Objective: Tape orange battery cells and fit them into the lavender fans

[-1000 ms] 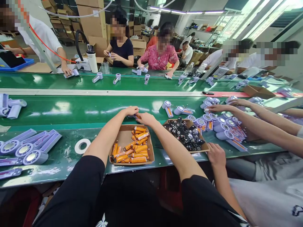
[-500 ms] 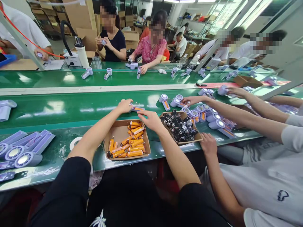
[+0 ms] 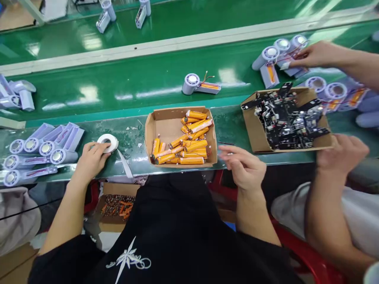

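Note:
My left hand has its fingers closed on the edge of a white tape roll lying on the green bench; a loose strip trails from the roll. My right hand is at the bench's front edge, fingers apart and holding nothing, beside a thin dark tool. Between my hands is a cardboard tray of orange batteries. Beyond it, a lilac fan housing with an orange battery and loose wires lies on the green belt.
Several lilac housings lie at the left. At right, a box holds black circuit boards. A co-worker's hand touches housings; another hand is by the box. Below is a box of small parts.
The view has tilted down. My hands have left the housing on the belt; my left hand has moved left and taken hold of the tape roll, my right has come back towards me.

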Motion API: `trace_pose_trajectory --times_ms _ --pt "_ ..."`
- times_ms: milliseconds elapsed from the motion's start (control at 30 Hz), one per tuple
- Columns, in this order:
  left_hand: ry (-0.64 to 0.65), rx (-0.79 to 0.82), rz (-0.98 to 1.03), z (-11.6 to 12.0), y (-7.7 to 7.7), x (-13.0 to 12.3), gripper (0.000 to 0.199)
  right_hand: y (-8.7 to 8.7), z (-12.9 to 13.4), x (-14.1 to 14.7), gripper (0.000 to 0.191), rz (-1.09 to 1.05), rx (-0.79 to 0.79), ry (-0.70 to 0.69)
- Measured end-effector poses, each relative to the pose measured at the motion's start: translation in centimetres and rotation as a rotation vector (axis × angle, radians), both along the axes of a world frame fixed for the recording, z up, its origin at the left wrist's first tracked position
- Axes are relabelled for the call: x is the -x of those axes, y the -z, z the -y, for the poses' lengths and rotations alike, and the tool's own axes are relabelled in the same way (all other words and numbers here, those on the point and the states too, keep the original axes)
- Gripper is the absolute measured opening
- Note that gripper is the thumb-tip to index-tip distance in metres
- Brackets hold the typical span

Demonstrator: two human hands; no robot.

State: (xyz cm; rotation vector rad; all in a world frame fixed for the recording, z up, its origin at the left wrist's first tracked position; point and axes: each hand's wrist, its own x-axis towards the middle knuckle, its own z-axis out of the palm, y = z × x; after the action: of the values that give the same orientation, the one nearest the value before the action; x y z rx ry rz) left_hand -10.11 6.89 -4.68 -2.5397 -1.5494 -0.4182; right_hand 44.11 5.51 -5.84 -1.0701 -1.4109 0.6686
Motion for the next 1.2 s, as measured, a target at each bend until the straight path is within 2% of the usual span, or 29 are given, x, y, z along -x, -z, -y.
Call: trace_pose_trajectory --times_ms 67,100,167,233,300,400,533,600,700,767,800,900,967,1000,1100,1200 --pt "-0.036 -0.095 0.056 0.3 -0.4 -2.4 0.035 -1.8 -0.4 2.9 0.024 0.022 -0.056 -0.011" --pt "-0.027 -0.14 0.095 0.6 -0.9 -4.0 0.035 -2.8 -0.4 4.5 0.021 0.034 -0.041 -0.067" --pt "0.034 -0.223 0.173 1.4 -2.5 -7.6 0.037 -4.5 0.0 8.1 0.031 0.066 0.08 -0.291" --pt "0.107 -0.294 0.222 2.4 -4.2 -10.6 0.038 -5.5 0.8 11.7 0.043 0.103 0.228 -0.556" --pt "0.176 -0.347 0.236 3.1 -5.3 -12.4 0.037 -5.5 1.7 14.7 0.033 0.098 0.294 -0.768" --pt "0.254 -0.321 0.197 3.2 -5.4 -12.4 0.038 -4.5 2.9 16.6 0.042 -0.013 0.301 -0.954" --pt "0.283 -0.175 0.091 2.9 -4.1 -9.9 0.044 -3.6 3.5 15.5 0.039 -0.114 0.284 -0.934" --pt "0.281 -0.216 0.029 2.9 -3.8 -9.1 0.042 -3.6 3.6 14.9 0.037 -0.015 0.236 -1.022" --pt "0.224 -0.361 -0.019 3.0 -4.0 -8.8 0.034 -4.1 3.4 14.7 0.025 0.42 0.153 -1.158" --pt "0.178 -0.404 0.001 3.0 -4.3 -9.0 0.032 -4.6 2.6 14.3 0.02 0.656 0.139 -1.122" --pt "0.159 -0.407 0.021 3.0 -4.5 -9.1 0.032 -4.9 1.9 13.9 0.02 0.697 0.133 -1.05" --pt "0.129 -0.384 0.116 3.0 -4.3 -9.2 0.034 -6.0 -1.6 12.3 0.022 0.708 0.044 -0.711" --pt "0.124 -0.351 0.167 3.0 -3.9 -9.4 0.035 -6.2 -4.1 11.5 0.026 0.816 -0.023 -0.575" --pt "0.126 -0.336 0.179 3.0 -3.7 -9.5 0.034 -6.1 -5.1 11.4 0.029 0.89 -0.042 -0.576" --pt "0.144 -0.282 0.182 2.8 -3.2 -10.4 0.03 -5.3 -6.9 11.9 0.04 1.021 -0.074 -0.695" --pt "0.189 -0.212 0.205 2.7 -2.9 -11.6 0.028 -4.1 -7.1 12.6 0.029 0.93 -0.128 -0.753"
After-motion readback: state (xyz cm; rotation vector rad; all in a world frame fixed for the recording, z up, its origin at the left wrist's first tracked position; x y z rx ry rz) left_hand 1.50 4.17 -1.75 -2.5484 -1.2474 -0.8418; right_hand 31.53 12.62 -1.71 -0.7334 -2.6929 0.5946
